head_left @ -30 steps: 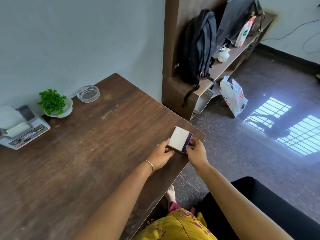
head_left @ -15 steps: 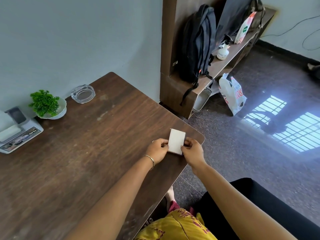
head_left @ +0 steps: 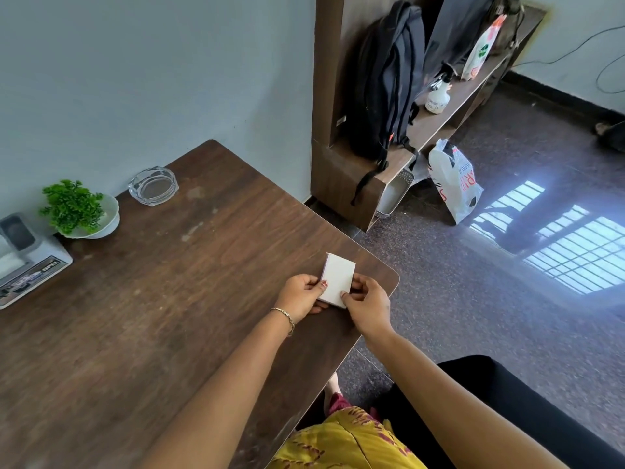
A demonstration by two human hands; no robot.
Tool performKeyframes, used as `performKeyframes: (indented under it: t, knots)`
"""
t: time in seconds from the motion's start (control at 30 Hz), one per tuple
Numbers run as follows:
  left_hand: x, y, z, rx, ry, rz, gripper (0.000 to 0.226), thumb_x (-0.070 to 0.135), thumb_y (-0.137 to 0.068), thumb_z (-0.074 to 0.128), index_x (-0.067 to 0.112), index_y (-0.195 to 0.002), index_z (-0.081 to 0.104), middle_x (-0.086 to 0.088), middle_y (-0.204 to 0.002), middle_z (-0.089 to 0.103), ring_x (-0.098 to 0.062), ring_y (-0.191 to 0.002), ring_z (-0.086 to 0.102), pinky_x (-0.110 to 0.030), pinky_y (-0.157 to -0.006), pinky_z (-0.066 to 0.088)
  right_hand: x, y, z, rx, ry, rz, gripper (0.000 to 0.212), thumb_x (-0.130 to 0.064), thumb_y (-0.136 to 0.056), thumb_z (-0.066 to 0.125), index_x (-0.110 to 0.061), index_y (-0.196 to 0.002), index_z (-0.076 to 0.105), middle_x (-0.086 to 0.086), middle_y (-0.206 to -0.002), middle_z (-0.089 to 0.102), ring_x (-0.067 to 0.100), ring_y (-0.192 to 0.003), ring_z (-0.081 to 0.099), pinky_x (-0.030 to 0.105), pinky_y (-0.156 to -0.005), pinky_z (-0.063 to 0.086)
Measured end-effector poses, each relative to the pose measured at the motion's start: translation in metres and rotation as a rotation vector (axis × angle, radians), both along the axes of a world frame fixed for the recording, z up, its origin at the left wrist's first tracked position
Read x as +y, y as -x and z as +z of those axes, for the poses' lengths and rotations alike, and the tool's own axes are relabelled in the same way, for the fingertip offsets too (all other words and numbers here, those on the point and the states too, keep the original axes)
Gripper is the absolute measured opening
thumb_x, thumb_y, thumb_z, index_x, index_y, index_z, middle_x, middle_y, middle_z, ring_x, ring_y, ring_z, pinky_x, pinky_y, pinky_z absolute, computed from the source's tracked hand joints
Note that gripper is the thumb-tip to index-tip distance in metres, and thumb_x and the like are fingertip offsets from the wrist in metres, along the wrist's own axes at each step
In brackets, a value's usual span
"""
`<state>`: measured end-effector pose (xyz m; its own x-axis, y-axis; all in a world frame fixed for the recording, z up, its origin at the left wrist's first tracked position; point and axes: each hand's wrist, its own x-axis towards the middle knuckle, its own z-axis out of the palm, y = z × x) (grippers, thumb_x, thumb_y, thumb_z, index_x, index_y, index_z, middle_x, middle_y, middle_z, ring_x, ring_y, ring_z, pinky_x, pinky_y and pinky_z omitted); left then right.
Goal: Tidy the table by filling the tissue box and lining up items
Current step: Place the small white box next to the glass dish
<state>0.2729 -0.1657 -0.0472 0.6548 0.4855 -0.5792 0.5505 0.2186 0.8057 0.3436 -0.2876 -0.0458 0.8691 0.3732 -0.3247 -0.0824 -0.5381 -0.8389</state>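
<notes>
A small white pack of tissues [head_left: 337, 278] with a purple edge sits near the right corner of the dark wooden table [head_left: 162, 299]. My left hand [head_left: 302, 294] pinches its left side and my right hand [head_left: 367, 304] pinches its right side. The pack's near end is hidden behind my fingers. A grey and white tissue box [head_left: 25, 262] stands at the table's far left edge, partly cut off by the frame. A small green plant in a white bowl [head_left: 79, 211] and a clear glass ashtray [head_left: 153, 185] stand along the wall behind it.
A wooden shelf unit [head_left: 341, 170] stands right of the table with a dark backpack [head_left: 385, 86], a spray bottle [head_left: 438, 96] and a bag on it. A white plastic bag [head_left: 455, 182] lies on the speckled floor. A black seat [head_left: 527, 418] is at the lower right.
The pack has turned so its white face points up and the purple side is nearly hidden. Both hands have shifted their grip slightly toward me on its sides.
</notes>
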Motion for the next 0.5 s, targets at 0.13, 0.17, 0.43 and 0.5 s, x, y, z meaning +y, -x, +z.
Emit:
performKeyframes:
  t: [0.13, 0.17, 0.43, 0.5]
  knots:
    - [0.004, 0.003, 0.003, -0.045, 0.121, 0.072, 0.016, 0.016, -0.093, 0.055, 0.008, -0.108, 0.053, -0.004, -0.079, 0.065, -0.001, -0.049, 0.065, -0.016, -0.052, 0.053, -0.001, -0.004, 0.0, 0.051, -0.092, -0.023, 0.036, -0.006, -0.081, 0.07, -0.015, -0.115, 0.064, -0.007, -0.101, 0.068, 0.0, -0.076, 0.063, 0.025, -0.085, 0.054]
    - [0.005, 0.004, 0.003, -0.055, 0.15, 0.101, 0.016, 0.015, -0.093, 0.056, 0.008, -0.107, 0.054, -0.004, -0.08, 0.066, -0.002, -0.05, 0.066, -0.016, -0.052, 0.054, -0.001, -0.005, 0.001, 0.065, -0.117, -0.029, 0.036, -0.006, -0.081, 0.07, -0.014, -0.115, 0.064, -0.005, -0.102, 0.069, 0.001, -0.08, 0.064, 0.025, -0.086, 0.054]
    - [0.026, 0.018, 0.021, -0.1, 0.178, 0.271, 0.006, 0.013, -0.091, 0.058, 0.012, -0.086, 0.061, -0.005, -0.083, 0.064, -0.012, -0.07, 0.063, -0.025, -0.062, 0.059, 0.033, -0.018, 0.016, 0.27, -0.274, 0.045, 0.042, -0.014, -0.087, 0.067, -0.008, -0.126, 0.053, 0.008, -0.117, 0.066, 0.016, -0.105, 0.064, 0.037, -0.092, 0.054]
    - [0.036, 0.021, 0.03, -0.114, 0.171, 0.317, 0.005, 0.013, -0.09, 0.058, 0.01, -0.088, 0.061, -0.007, -0.086, 0.064, -0.014, -0.076, 0.064, -0.03, -0.064, 0.06, 0.049, -0.019, 0.028, 0.336, -0.317, 0.107, 0.042, -0.014, -0.09, 0.064, -0.012, -0.128, 0.048, 0.003, -0.116, 0.064, 0.016, -0.104, 0.064, 0.032, -0.084, 0.057]
